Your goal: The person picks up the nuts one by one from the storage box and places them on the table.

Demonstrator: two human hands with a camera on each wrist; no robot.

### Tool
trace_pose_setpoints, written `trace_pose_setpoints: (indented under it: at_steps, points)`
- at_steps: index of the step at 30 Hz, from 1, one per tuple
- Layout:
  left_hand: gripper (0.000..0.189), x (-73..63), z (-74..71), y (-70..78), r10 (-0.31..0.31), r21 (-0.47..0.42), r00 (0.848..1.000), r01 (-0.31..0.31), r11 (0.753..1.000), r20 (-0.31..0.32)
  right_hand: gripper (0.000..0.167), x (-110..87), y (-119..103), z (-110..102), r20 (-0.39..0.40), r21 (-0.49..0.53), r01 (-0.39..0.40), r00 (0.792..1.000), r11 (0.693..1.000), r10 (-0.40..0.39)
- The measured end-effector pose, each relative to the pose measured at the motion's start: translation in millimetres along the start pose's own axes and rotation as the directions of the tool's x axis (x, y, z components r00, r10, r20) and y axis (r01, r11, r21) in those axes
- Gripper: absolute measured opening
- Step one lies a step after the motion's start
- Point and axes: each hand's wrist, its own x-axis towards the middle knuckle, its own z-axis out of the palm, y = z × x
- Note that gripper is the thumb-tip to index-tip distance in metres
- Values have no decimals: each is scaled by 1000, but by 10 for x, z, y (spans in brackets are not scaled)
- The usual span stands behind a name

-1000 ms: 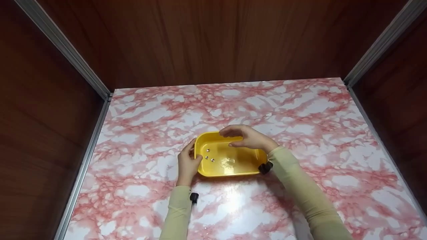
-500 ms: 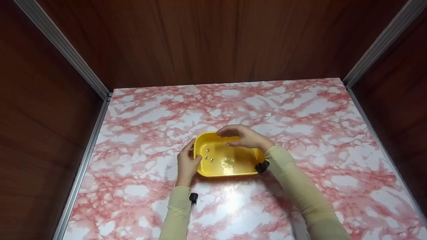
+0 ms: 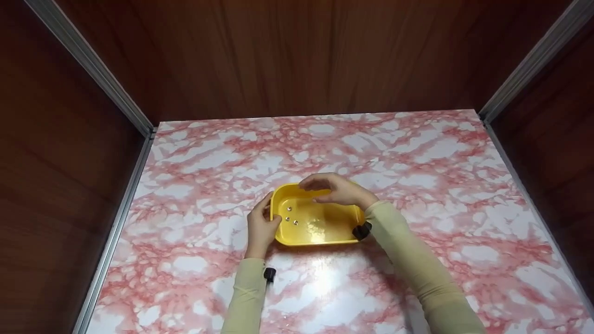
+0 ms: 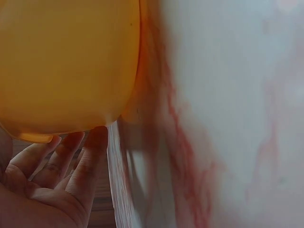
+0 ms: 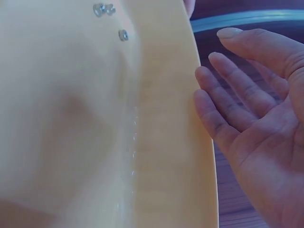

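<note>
A yellow plastic tray sits on the pink-and-white marbled tabletop. Three small metal pieces lie in its left half, and they also show in the right wrist view as small metal pieces. My left hand rests against the tray's left end with its thumb at the rim. In the left wrist view its fingers lie fairly straight under the tray's outer wall. My right hand hovers over the far rim with relaxed fingers and holds nothing. Its open palm faces the tray's side.
Dark wooden panels wall in the table at the back and on both sides. Aluminium rails run along the table's left and right edges. A bright light glare lies on the tabletop in front of the tray.
My right hand has drifted slightly to the left over the tray's far rim. The left hand and the tray have barely moved.
</note>
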Motion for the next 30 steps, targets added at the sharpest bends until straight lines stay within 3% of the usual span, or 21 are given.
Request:
trace_pose_setpoints:
  at_steps: [6, 15, 23, 30]
  points:
    - [66, 2, 0, 8, 2, 17, 1000, -2, 1000, 6, 43, 5, -170, 7, 21, 29, 35, 999, 999, -36]
    - [66, 5, 15, 23, 19, -17, 1000, -19, 1000, 8, 42, 46, -170, 7, 34, 79, 39, 999, 996, -41]
    - [62, -81, -65, 373, 22, -16, 999, -22, 1000, 37, 41, 73, -90, 9, 54, 97, 36, 998, 995, -41]
    - [61, -92, -82, 419, 39, -17, 999, -39, 999, 19, 42, 97, -71, 39, 75, 80, 12, 997, 997, -18]
